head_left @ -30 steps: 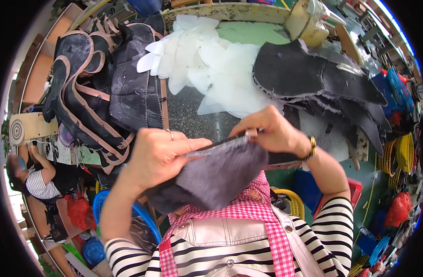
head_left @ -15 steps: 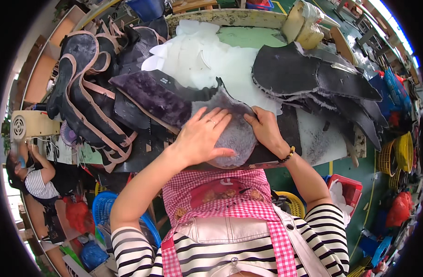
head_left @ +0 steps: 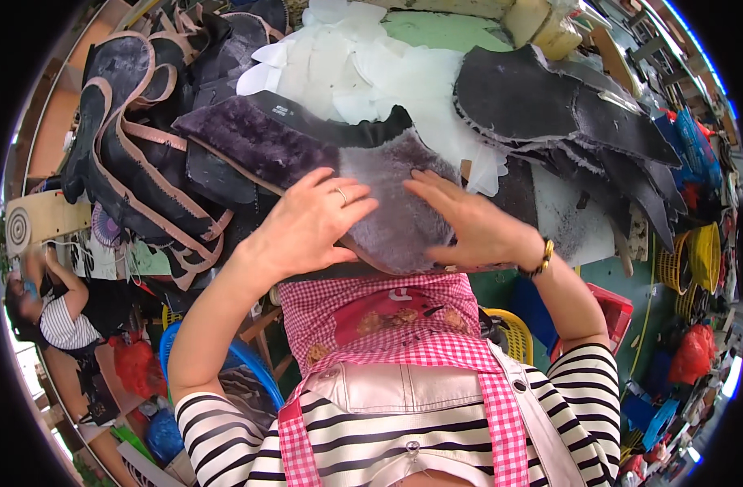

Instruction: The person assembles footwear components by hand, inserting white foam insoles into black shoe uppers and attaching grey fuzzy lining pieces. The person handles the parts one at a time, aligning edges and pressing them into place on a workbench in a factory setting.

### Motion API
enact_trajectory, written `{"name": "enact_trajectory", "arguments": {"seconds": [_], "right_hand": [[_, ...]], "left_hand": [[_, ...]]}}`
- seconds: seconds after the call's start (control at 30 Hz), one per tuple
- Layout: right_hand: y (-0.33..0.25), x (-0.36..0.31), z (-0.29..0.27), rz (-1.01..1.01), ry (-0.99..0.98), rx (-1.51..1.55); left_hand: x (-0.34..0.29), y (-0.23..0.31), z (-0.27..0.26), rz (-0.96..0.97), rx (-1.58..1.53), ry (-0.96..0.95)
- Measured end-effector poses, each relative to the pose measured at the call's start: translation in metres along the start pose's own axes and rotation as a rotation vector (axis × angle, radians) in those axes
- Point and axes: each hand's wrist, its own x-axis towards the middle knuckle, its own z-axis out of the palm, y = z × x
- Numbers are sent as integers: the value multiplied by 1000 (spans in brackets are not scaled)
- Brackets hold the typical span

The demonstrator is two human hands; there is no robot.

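A grey furry fabric piece (head_left: 391, 203) lies flat at the near edge of the worktable. My left hand (head_left: 306, 223) presses on its left side, fingers spread, a ring on one finger. On its right side rests my right hand (head_left: 469, 223), palm down, with a bracelet at the wrist. A dark purple furry piece with a black edge (head_left: 258, 142) lies just behind and to the left, touching the grey piece.
A stack of white cut sheets (head_left: 347, 61) lies at the back middle. Dark grey cut pieces (head_left: 542, 101) pile at the right. Black pieces with tan trim (head_left: 136, 162) heap at the left. Another person (head_left: 51, 312) sits far left. Baskets (head_left: 696, 260) stand on the floor at right.
A second ago both hands held the grey piece up in front of me. It now lies flat on the table with both palms pressed on it.
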Motion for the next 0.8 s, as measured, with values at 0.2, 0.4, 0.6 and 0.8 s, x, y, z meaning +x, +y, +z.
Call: {"name": "enact_trajectory", "arguments": {"seconds": [0.2, 0.4, 0.6, 0.8], "right_hand": [[-21, -5, 53, -40, 205, 13], [-31, 0, 54, -44, 200, -44], [-24, -2, 45, 214, 235, 390], [-37, 6, 57, -58, 25, -246]], "left_hand": [[-35, -12, 18, -144, -56, 324], [-40, -42, 43, -143, 120, 386], [-38, -62, 43, -54, 159, 469], [-34, -105, 24, 314, 434, 514]]}}
